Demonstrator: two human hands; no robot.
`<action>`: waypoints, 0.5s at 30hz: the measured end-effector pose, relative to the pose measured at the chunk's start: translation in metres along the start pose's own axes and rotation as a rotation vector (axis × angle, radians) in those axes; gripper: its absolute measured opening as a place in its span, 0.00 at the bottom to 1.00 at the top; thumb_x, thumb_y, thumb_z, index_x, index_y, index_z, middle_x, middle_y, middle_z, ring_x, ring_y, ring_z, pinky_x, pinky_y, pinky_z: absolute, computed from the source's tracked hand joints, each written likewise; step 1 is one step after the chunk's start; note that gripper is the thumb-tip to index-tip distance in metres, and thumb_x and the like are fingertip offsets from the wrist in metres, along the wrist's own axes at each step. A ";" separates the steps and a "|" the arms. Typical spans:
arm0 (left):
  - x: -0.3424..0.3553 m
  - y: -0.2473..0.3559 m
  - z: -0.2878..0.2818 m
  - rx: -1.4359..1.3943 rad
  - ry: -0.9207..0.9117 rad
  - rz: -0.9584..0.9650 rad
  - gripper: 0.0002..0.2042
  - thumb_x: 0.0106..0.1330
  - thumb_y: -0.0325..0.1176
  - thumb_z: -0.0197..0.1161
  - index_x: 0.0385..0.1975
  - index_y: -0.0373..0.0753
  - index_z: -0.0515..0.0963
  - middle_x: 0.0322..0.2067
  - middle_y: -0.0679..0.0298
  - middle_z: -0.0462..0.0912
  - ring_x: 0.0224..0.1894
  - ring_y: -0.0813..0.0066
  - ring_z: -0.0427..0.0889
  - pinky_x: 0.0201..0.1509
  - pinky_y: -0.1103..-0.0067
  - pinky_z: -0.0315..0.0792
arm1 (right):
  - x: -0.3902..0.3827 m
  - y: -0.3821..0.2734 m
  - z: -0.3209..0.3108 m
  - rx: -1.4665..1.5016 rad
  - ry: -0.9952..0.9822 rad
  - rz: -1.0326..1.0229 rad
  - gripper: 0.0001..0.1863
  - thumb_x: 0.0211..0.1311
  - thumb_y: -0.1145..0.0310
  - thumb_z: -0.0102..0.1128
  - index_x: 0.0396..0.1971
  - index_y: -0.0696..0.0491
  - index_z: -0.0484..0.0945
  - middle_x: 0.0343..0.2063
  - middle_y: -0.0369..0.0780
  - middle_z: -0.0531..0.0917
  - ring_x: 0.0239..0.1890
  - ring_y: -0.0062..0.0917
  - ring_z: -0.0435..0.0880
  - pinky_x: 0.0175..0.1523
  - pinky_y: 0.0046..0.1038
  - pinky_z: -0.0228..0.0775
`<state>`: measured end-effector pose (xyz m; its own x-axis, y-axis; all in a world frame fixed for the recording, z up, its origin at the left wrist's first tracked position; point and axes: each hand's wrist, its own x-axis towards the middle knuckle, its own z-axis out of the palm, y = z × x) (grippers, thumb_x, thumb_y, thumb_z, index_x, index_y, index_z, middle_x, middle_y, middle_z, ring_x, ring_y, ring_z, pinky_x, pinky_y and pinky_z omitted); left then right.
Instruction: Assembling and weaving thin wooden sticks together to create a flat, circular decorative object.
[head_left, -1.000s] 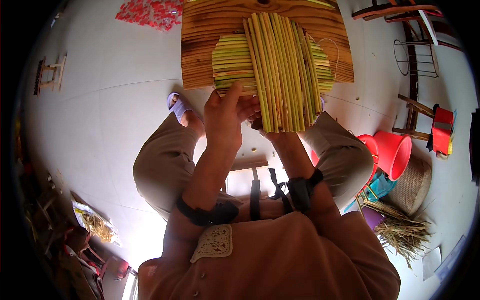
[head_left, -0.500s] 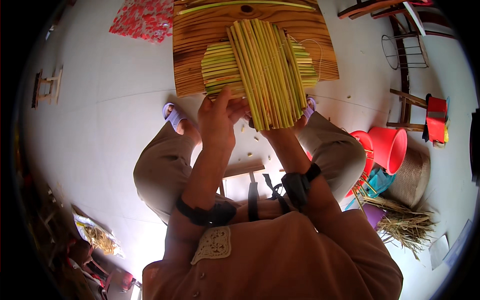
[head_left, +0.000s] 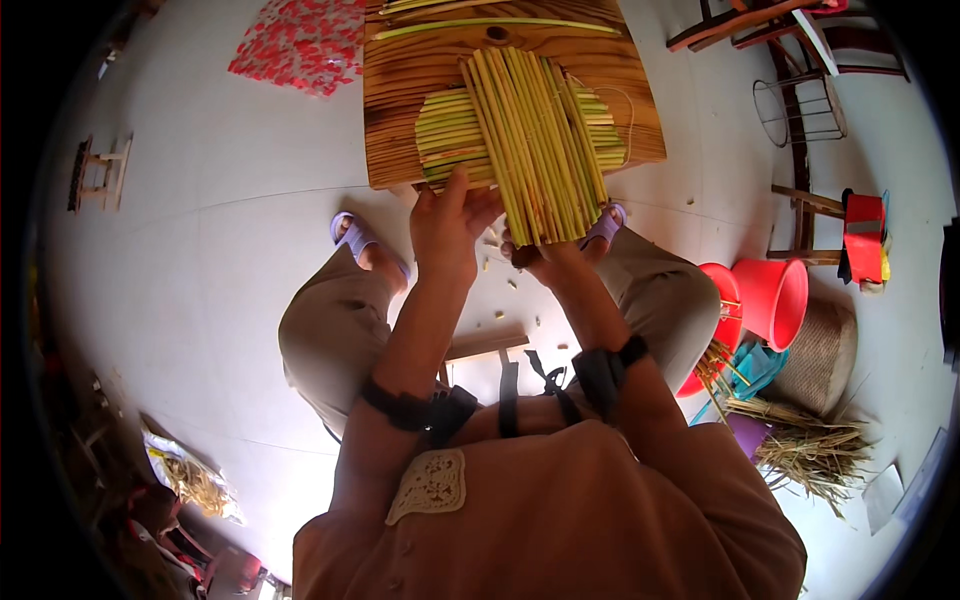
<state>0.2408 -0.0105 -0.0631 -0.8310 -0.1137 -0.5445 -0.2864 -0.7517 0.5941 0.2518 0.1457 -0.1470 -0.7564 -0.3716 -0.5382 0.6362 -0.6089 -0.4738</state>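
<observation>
A mat of yellow-green plant stalks (head_left: 535, 145), strung side by side, lies crosswise over a second stalk mat (head_left: 450, 130) with rounded ends. Both rest at the near edge of a brown wooden board (head_left: 390, 80). My left hand (head_left: 447, 230) is closed at the lower mat's near edge, its thumb raised against the stalks. Beneath the upper mat's near end, my right hand (head_left: 545, 262) holds on with curled fingers, most of them hidden by the stalks. A thin pale thread (head_left: 630, 115) loops out at the right side.
Loose long stalks (head_left: 500, 24) lie farther up the board. Cut stalk bits (head_left: 512, 284) are scattered on the floor between my feet. To the right stand red buckets (head_left: 775, 300), a woven basket (head_left: 822, 365) and a bundle of dry straw (head_left: 815, 445). A wooden bench bar (head_left: 487, 345) is near my lap.
The view has shifted slightly, showing more stalks at the board's far end. My right hand's curled fingers show more below the upper mat. Both hands stay at the mats.
</observation>
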 end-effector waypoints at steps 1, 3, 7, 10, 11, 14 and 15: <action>0.000 0.001 -0.004 -0.022 -0.006 -0.012 0.11 0.69 0.34 0.59 0.45 0.35 0.72 0.36 0.56 0.83 0.38 0.64 0.85 0.45 0.69 0.83 | -0.015 -0.007 0.023 0.004 0.119 -0.031 0.13 0.67 0.54 0.57 0.42 0.47 0.75 0.26 0.33 0.77 0.26 0.21 0.76 0.29 0.25 0.68; -0.003 0.004 -0.001 -0.039 -0.012 -0.016 0.11 0.69 0.34 0.59 0.46 0.35 0.72 0.36 0.56 0.83 0.38 0.64 0.85 0.46 0.68 0.83 | -0.036 -0.015 0.038 0.001 0.232 -0.081 0.13 0.67 0.53 0.56 0.40 0.47 0.75 0.25 0.32 0.76 0.26 0.21 0.76 0.31 0.26 0.69; -0.007 0.006 0.000 -0.060 -0.032 -0.043 0.13 0.69 0.36 0.60 0.47 0.35 0.72 0.39 0.55 0.82 0.42 0.62 0.84 0.50 0.67 0.81 | -0.060 -0.017 0.023 0.333 0.210 -0.088 0.07 0.64 0.62 0.55 0.36 0.48 0.75 0.22 0.32 0.72 0.26 0.21 0.72 0.35 0.28 0.67; -0.008 0.010 -0.006 -0.073 -0.122 -0.086 0.15 0.70 0.37 0.60 0.48 0.34 0.71 0.43 0.53 0.80 0.47 0.61 0.82 0.54 0.67 0.79 | -0.074 -0.015 0.025 0.346 0.228 -0.103 0.02 0.61 0.69 0.52 0.31 0.48 0.73 0.21 0.31 0.68 0.24 0.19 0.68 0.35 0.27 0.65; -0.009 0.011 -0.009 -0.068 -0.130 -0.081 0.15 0.70 0.37 0.60 0.48 0.34 0.71 0.43 0.53 0.80 0.47 0.61 0.82 0.54 0.67 0.79 | -0.074 -0.012 0.016 0.328 0.200 -0.082 0.02 0.61 0.70 0.52 0.28 0.48 0.71 0.21 0.30 0.67 0.24 0.19 0.67 0.35 0.27 0.65; -0.013 0.016 -0.019 -0.059 -0.208 -0.121 0.17 0.69 0.39 0.60 0.49 0.33 0.71 0.46 0.51 0.79 0.51 0.61 0.79 0.60 0.67 0.75 | -0.073 -0.003 0.005 0.294 0.163 -0.073 0.05 0.62 0.68 0.54 0.27 0.47 0.70 0.20 0.29 0.66 0.23 0.18 0.67 0.34 0.27 0.63; -0.013 0.017 -0.019 -0.060 -0.226 -0.140 0.17 0.69 0.40 0.60 0.49 0.33 0.71 0.46 0.51 0.79 0.52 0.60 0.78 0.61 0.67 0.74 | -0.072 -0.001 0.003 0.260 0.165 -0.091 0.05 0.63 0.66 0.55 0.29 0.47 0.71 0.20 0.29 0.65 0.23 0.18 0.67 0.33 0.27 0.63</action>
<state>0.2561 -0.0340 -0.0574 -0.8726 0.1364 -0.4690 -0.3826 -0.7878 0.4827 0.3049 0.1705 -0.1055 -0.7601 -0.2017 -0.6178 0.4911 -0.8008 -0.3428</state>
